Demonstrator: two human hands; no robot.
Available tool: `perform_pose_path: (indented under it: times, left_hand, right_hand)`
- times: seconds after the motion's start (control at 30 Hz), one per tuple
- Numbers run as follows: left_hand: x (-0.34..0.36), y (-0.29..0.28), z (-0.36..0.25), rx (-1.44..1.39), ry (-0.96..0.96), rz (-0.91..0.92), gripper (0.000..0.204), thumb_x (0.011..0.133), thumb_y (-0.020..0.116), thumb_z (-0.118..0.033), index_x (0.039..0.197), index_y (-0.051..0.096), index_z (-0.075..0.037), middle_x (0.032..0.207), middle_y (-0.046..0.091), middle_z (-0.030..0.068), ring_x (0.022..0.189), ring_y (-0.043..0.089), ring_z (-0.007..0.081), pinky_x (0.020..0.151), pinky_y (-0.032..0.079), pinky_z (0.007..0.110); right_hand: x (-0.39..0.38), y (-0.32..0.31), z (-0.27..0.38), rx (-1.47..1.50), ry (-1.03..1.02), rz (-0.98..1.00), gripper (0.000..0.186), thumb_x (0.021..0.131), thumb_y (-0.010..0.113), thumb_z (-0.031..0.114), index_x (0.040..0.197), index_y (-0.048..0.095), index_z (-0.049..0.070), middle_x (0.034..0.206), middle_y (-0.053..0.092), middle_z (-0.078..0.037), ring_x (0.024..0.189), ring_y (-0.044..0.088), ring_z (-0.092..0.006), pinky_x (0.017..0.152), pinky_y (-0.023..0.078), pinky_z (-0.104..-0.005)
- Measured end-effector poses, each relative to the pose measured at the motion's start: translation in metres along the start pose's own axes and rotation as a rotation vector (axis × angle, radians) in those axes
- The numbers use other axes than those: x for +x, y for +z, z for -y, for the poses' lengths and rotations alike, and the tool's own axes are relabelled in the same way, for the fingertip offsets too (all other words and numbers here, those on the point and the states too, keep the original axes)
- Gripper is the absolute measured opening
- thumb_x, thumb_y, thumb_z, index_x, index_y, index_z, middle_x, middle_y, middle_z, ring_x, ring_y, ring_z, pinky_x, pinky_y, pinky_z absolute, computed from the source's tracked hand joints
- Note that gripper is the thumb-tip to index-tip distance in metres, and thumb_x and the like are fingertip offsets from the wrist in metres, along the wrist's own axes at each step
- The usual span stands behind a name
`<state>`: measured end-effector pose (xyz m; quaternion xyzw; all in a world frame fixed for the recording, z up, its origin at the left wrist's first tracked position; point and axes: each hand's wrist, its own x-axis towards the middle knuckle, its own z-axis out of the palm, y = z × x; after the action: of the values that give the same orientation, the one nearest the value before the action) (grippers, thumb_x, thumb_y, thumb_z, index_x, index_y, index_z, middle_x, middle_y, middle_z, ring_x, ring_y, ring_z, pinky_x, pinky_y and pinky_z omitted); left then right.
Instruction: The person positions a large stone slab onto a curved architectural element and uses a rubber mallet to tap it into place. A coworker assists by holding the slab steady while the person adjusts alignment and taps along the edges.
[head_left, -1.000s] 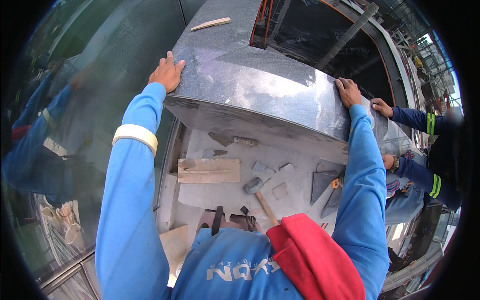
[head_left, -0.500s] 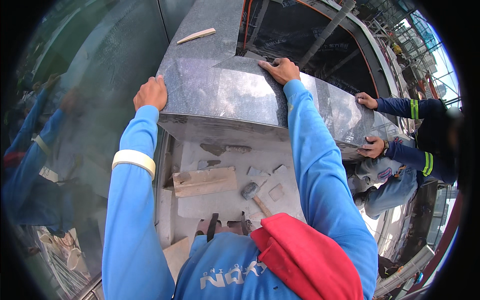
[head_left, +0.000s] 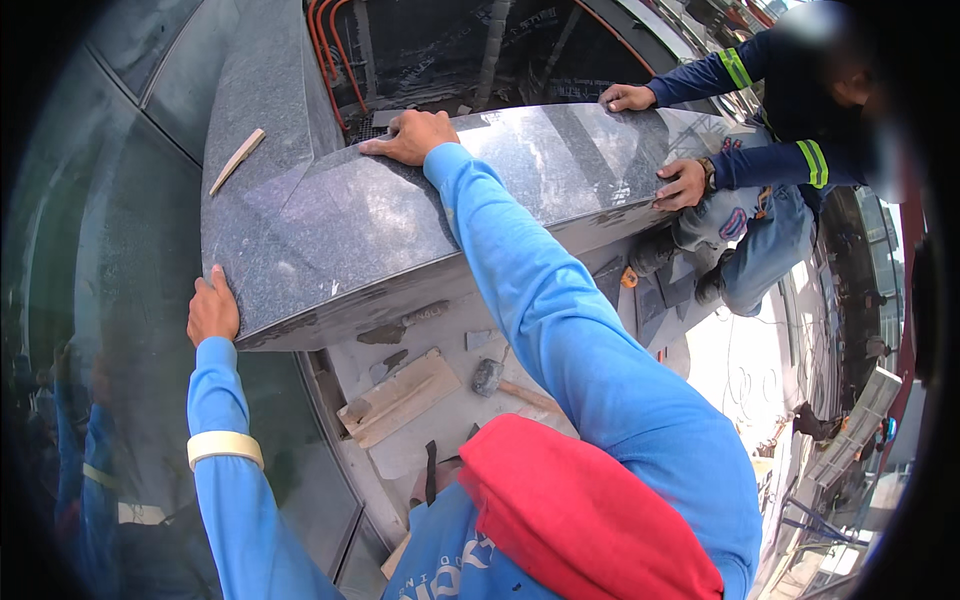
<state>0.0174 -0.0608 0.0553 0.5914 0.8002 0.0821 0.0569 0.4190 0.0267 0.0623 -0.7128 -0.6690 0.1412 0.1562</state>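
Note:
A long grey speckled stone slab [head_left: 370,225] with a deep front face runs across in front of me. My left hand [head_left: 213,307] holds its left end at the near corner, against the dark glass. With bent fingers my right hand [head_left: 412,137] grips the far edge, the fingertips partly hidden beyond it. A co-worker's two hands hold the slab's right part, one hand [head_left: 628,97] on the far edge and the other hand [head_left: 682,184] at the near edge. A thin wooden wedge [head_left: 237,162] lies on the adjoining stone at the back left.
Below the slab, a mallet [head_left: 487,378] and a wooden board [head_left: 400,398] lie on the pale floor beside stone scraps. Tall glass panels [head_left: 110,240] stand at my left. Orange tubing [head_left: 322,50] rises in the dark recess behind the slab. The co-worker crouches at the right.
My view has swung, so the slab now slants and sits farther left in the picture. Both my hands stay on its edges. More of the co-worker shows, still holding the right part.

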Motion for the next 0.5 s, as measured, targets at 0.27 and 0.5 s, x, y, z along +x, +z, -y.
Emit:
perform_pose_path:
  times: [0.27,0.5]
  left_hand:
    - [0.014,0.015,0.013,-0.042,0.032,-0.008,0.078,0.107,0.028,-0.062,0.137,0.057,0.003,0.133,0.064,0.0286,0.126,0.058,0.0464,0.105,0.044,0.053]
    - [0.021,0.021,0.018,-0.118,0.121,0.010,0.072,0.108,0.032,-0.057,0.127,0.061,0.005,0.126,0.065,0.0323,0.120,0.058,0.0513,0.101,0.044,0.056]
  right_hand:
    - [-0.005,-0.007,-0.006,0.033,0.008,0.074,0.087,0.077,0.068,0.083,0.125,0.075,0.010,0.122,0.074,-0.015,0.121,0.066,-0.0312,0.115,0.035,-0.0462]
    - [-0.004,-0.003,-0.011,0.061,-0.002,0.016,0.085,0.078,0.067,0.082,0.122,0.076,0.010,0.121,0.074,-0.014,0.119,0.066,-0.0309,0.114,0.035,-0.0453]
